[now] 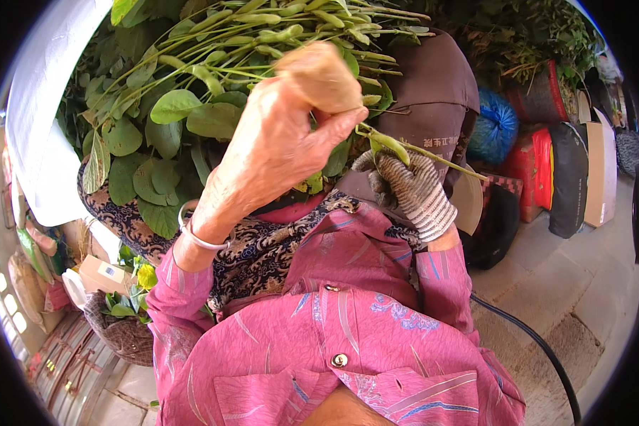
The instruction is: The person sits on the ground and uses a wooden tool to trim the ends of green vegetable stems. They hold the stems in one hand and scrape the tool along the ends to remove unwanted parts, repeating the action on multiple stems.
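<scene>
My left hand (285, 130) is bare, with a pale bangle (202, 234) at the wrist. Its thumb and fingers are closed on a blurred tan piece (319, 74), possibly a withered leaf. My right hand (407, 186) wears a dirty striped knit glove and grips a thin green soybean stem (447, 161). A plump soybean pod (391, 146) hangs from that stem, in front of the gloved fingers. Beyond my hands lies a heap of cut soybean stalks (255, 37) full of pods. Broad green leaves (154, 178) spill over the patterned cloth (255, 261) on my lap.
At right stand a blue plastic bag (492, 125), a red box (516, 168), a black bag (568, 181) and a cardboard box (601, 170). A black cable (538, 341) curves over the paved floor (538, 266). A checked bag (120, 333) with leaves sits at left, near white sheeting (48, 122).
</scene>
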Demonstrator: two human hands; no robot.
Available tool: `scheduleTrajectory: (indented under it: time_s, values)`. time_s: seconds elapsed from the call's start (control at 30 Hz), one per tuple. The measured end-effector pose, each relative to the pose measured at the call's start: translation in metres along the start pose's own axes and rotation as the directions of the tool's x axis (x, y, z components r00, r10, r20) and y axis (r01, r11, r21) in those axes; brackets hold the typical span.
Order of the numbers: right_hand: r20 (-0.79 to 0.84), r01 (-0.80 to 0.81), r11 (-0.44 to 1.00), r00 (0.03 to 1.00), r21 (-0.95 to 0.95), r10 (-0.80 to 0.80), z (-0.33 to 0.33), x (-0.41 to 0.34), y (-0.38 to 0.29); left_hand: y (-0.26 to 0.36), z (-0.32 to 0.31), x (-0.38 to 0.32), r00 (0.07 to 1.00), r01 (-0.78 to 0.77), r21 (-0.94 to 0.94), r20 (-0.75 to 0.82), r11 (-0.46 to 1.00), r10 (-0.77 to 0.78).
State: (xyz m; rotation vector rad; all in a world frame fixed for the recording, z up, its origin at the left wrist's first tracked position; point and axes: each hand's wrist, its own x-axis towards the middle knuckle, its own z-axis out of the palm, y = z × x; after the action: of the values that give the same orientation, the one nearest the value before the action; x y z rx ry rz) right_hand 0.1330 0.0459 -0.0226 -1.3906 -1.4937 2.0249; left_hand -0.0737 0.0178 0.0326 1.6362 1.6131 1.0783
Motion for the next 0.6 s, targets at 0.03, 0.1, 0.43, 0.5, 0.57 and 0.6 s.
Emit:
scheduleTrajectory:
  time_s: [0.03,0.1,0.43,0.5,0.57,0.6]
  values:
    - [0.021,0.003,0.998,1.0,-0.064,-0.002,-0.002,0.001,0.001,-0.005,0.002,0.004,0.998,0.004,0.049,0.067,0.999,-0.007]
    - [0.008,0.035,0.998,0.999,-0.059,-0.035,-0.001,0.001,-0.005,-0.017,0.008,0.014,0.982,-0.178,0.161,0.087,0.971,0.166]
    - [0.477,-0.132,0.987,0.864,-0.089,0.159,-0.022,-0.002,-0.016,-0.031,0.017,0.022,0.998,0.069,-0.3,0.018,0.951,-0.066]
    - [0.641,-0.061,0.996,0.762,-0.065,0.088,-0.024,0.004,-0.019,-0.03,0.017,0.022,0.998,0.059,-0.283,0.013,0.957,-0.058]
    - [0.46,-0.072,0.994,0.887,0.08,0.027,-0.015,0.011,-0.028,-0.035,0.018,0.022,0.995,-0.098,-0.222,0.014,0.97,0.104]
    - [0.363,-0.063,0.987,0.932,0.15,0.005,-0.008,0.016,-0.032,-0.033,0.017,0.019,0.993,-0.105,-0.2,0.033,0.974,0.113]
